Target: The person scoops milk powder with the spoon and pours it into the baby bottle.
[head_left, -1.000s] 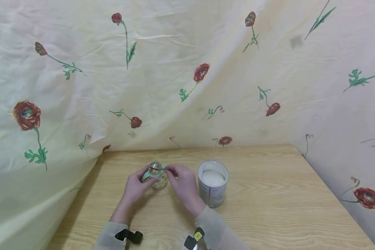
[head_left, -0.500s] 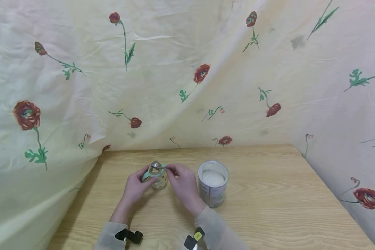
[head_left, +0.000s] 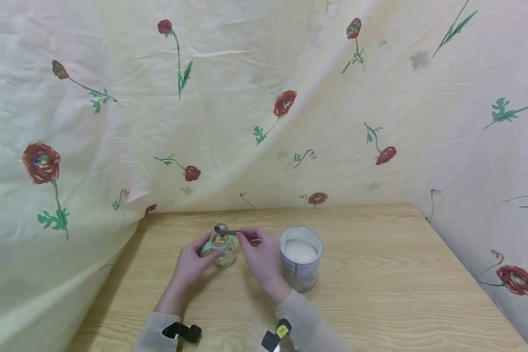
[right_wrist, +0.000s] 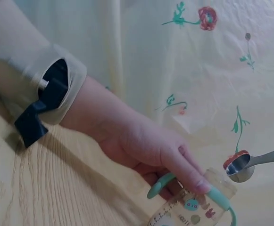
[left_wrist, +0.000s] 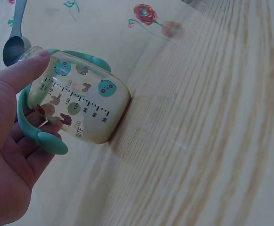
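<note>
My left hand (head_left: 193, 261) grips a clear baby bottle (left_wrist: 82, 101) near its neck, thumb on one side and fingers round the other. The bottle stands on the table; it has green handles, printed pictures and a measuring scale. Its mouth is uncapped. Pale contents show through the lower wall. My right hand (head_left: 262, 259) pinches the handle of a metal measuring spoon (head_left: 220, 228) between thumb and fingers. In the right wrist view the spoon's bowl (right_wrist: 241, 172) hangs just above the bottle mouth, apart from it, its grey inside showing.
A large can (head_left: 300, 274) with white powder inside stands open to the right of my right hand. The wooden table (head_left: 378, 274) reaches out to the right. A flowered cloth (head_left: 229, 122) hangs behind and along the sides.
My right hand has shifted slightly to the right. The spoon has risen off the bottle mouth and turned, so the inside of its bowl now shows. The left hand and bottle stay put.
</note>
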`<action>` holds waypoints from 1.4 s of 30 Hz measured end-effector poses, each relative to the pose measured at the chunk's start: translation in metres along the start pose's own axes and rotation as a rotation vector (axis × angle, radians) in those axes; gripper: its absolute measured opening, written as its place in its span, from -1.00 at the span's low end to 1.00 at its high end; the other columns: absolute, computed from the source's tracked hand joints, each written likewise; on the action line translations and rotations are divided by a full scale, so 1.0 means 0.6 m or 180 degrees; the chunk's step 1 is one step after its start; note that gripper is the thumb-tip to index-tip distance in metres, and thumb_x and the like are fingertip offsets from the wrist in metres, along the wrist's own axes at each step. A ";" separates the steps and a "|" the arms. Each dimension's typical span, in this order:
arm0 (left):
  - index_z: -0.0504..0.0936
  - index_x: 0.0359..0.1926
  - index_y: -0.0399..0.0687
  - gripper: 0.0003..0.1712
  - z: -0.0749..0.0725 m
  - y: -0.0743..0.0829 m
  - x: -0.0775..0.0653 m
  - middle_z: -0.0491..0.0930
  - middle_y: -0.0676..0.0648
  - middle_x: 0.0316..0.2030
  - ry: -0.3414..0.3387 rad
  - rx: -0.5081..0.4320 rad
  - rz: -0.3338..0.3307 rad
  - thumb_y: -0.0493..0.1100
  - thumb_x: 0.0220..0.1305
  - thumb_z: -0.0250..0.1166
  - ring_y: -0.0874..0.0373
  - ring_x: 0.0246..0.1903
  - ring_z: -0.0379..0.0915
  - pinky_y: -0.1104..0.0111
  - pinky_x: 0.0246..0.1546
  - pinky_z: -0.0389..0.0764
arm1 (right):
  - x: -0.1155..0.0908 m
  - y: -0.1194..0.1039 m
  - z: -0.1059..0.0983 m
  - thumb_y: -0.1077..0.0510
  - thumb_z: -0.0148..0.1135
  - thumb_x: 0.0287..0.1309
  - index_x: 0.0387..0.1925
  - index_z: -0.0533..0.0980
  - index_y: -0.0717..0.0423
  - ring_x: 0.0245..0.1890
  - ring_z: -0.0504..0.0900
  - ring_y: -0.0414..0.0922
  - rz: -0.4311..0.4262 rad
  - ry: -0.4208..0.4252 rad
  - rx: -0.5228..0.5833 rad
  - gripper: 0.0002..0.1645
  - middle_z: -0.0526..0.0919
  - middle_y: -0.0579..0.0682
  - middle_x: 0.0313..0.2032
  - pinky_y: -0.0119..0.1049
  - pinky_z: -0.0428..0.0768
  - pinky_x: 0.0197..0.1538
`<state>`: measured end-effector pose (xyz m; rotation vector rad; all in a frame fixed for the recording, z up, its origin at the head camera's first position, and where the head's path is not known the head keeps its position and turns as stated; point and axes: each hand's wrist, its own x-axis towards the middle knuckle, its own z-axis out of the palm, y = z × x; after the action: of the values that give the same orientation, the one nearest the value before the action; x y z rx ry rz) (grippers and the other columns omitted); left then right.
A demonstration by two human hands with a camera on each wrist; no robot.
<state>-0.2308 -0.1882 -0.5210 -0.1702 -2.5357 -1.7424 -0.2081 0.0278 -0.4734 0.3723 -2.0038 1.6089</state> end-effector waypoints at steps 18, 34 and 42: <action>0.34 0.60 -0.13 0.02 -0.006 0.023 -0.007 0.34 -0.23 0.54 -0.0010 0.0190 0.0211 0.11 0.28 0.58 -0.25 0.52 0.24 -0.13 0.54 0.25 | 0.013 -0.071 -0.022 0.27 0.41 0.39 -0.04 0.58 0.30 -0.16 0.75 -0.08 0.1689 0.0011 0.1833 -0.78 0.74 0.10 -0.12 -0.27 0.78 0.05; 0.40 0.58 -0.09 -0.15 0.007 0.068 -0.013 0.34 -0.11 0.56 0.0342 0.0131 0.0851 -0.08 0.38 0.53 -0.18 0.56 0.19 -0.13 0.56 0.21 | 0.059 -0.099 -0.113 0.24 0.43 0.40 -0.05 0.59 0.19 -0.19 0.74 -0.16 0.1812 0.0424 0.2247 -0.80 0.75 0.01 -0.16 -0.24 0.76 0.13; 0.40 0.58 -0.05 -0.14 0.032 0.096 -0.018 0.35 -0.05 0.55 0.0311 0.0079 0.1013 -0.08 0.35 0.55 -0.16 0.54 0.23 -0.14 0.53 0.26 | 0.081 -0.074 -0.179 0.31 0.35 0.43 -0.13 0.64 0.09 -0.23 0.73 -0.21 0.1747 0.0361 0.2236 -0.92 0.75 -0.07 -0.21 -0.34 0.75 0.09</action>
<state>-0.2129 -0.1503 -0.4760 -0.4483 -2.3083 -1.5575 -0.1992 0.1258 -0.3944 -0.0423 -1.4636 2.6017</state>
